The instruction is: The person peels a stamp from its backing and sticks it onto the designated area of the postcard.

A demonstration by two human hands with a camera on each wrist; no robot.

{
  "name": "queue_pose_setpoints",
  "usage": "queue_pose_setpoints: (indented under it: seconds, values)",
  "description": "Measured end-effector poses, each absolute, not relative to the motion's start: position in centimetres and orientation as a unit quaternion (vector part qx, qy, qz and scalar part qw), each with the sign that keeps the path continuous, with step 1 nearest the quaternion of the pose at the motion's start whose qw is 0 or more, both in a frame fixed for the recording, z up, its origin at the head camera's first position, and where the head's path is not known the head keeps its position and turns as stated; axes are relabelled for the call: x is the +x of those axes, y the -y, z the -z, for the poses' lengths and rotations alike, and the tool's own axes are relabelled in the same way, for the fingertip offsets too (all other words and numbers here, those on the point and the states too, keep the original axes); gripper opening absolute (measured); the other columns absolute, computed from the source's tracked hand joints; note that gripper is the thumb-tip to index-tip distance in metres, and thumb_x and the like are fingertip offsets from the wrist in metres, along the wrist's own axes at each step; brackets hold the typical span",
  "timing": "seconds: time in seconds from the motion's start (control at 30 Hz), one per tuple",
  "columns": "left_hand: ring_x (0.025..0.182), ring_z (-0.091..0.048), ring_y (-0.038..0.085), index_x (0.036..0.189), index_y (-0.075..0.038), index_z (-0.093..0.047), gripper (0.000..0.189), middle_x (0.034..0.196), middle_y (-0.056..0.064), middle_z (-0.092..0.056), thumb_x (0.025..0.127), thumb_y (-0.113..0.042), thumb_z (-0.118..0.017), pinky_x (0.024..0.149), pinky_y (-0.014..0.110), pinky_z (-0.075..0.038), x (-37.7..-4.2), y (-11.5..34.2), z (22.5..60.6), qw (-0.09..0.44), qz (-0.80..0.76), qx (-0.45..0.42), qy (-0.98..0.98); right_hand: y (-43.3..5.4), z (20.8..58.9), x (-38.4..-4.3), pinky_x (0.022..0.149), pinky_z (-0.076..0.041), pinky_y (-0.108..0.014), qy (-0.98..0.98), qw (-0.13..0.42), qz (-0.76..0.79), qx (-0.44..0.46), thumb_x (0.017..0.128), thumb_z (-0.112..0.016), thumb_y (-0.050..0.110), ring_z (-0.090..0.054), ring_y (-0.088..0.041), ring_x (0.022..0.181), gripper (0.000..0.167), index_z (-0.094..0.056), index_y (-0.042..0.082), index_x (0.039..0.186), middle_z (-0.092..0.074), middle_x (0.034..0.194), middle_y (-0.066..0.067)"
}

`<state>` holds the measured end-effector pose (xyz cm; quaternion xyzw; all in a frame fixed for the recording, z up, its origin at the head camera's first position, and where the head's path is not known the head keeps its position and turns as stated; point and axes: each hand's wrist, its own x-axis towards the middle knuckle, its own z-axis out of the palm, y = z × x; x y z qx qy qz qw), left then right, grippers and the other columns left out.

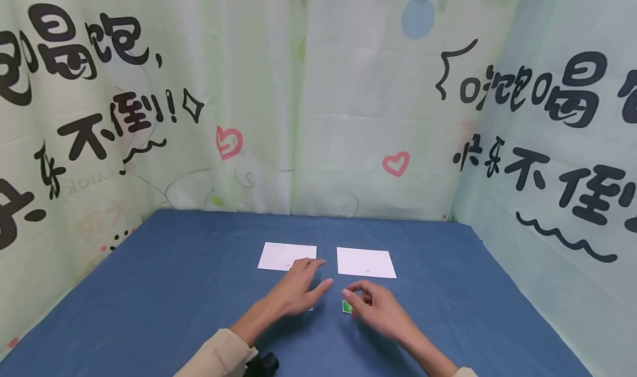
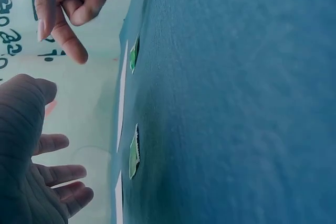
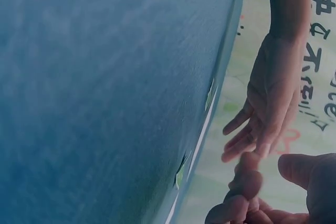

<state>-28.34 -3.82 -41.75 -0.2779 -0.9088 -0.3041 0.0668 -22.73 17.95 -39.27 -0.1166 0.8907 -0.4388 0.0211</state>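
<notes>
Two small green cards lie flat on the blue cloth; the right one point(image 1: 347, 307) shows beside the right hand's fingers, while the left one point(image 2: 134, 153) is mostly hidden under the left hand in the head view. My left hand point(image 1: 297, 293) hovers over the table with spread, relaxed fingers and holds nothing. The right hand point(image 1: 376, 309) is raised near the right card, its fingers loosely bent and nothing visible between them. Both cards appear below the hands in the left wrist view, apart from the fingers.
Beyond the hands lie two white paper sheets, a left sheet point(image 1: 278, 255) partly covered by the left fingers and a right sheet point(image 1: 366, 262). A blue cloth point(image 1: 199, 277) covers the table. Printed curtains point(image 1: 348, 117) enclose the back and sides.
</notes>
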Motion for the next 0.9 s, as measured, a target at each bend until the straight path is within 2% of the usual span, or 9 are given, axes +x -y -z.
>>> queue_pose_setpoints:
  seconds: [0.2, 0.43, 0.7, 0.9]
  values:
    - [0.137, -0.046, 0.035, 0.147, -0.005, -0.051, 0.055, 0.143, 0.019, -0.053, 0.103, -0.038, -0.059, 0.111, 0.053, -0.04, -29.0, 3.0, 41.9, 0.069, 0.293, -0.283, 0.911, -18.2, 39.4, -23.0, 0.05, -0.033, -0.026, -0.897, 0.018, 0.42, -0.136, 0.1, -0.065, 0.038, -0.044, -0.01, 0.05, 0.037, -0.07, 0.003, 0.112, -0.056, 0.057, 0.002]
    - [0.136, -0.047, 0.034, 0.146, -0.004, -0.051, 0.055, 0.143, 0.018, -0.055, 0.102, -0.034, -0.063, 0.11, 0.051, -0.041, -29.4, 2.0, 42.0, 0.064, 0.277, -0.288, 0.915, -18.4, 39.7, -23.3, 0.045, -0.026, -0.023, -0.897, 0.015, 0.411, -0.164, 0.101, -0.065, 0.029, -0.032, -0.006, 0.043, 0.029, -0.073, 0.002, 0.11, -0.045, 0.051, 0.006]
    - [0.135, -0.047, 0.034, 0.146, -0.005, -0.052, 0.054, 0.142, 0.018, -0.055, 0.101, -0.033, -0.064, 0.11, 0.051, -0.042, -30.0, 1.5, 41.9, 0.055, 0.255, -0.291, 0.92, -18.2, 39.7, -23.6, 0.043, -0.022, -0.022, -0.91, 0.005, 0.377, -0.173, 0.098, -0.069, 0.024, -0.029, -0.005, 0.041, 0.024, -0.076, 0.003, 0.107, -0.039, 0.048, 0.007]
    - [0.135, -0.048, 0.034, 0.146, -0.004, -0.051, 0.056, 0.141, 0.018, -0.056, 0.101, -0.033, -0.065, 0.111, 0.05, -0.041, -30.7, 1.0, 41.8, 0.046, 0.234, -0.289, 0.927, -18.1, 39.7, -23.8, 0.043, -0.025, -0.023, -0.919, -0.004, 0.347, -0.188, 0.095, -0.071, 0.021, -0.033, -0.005, 0.042, 0.025, -0.076, 0.0, 0.107, -0.042, 0.049, 0.008]
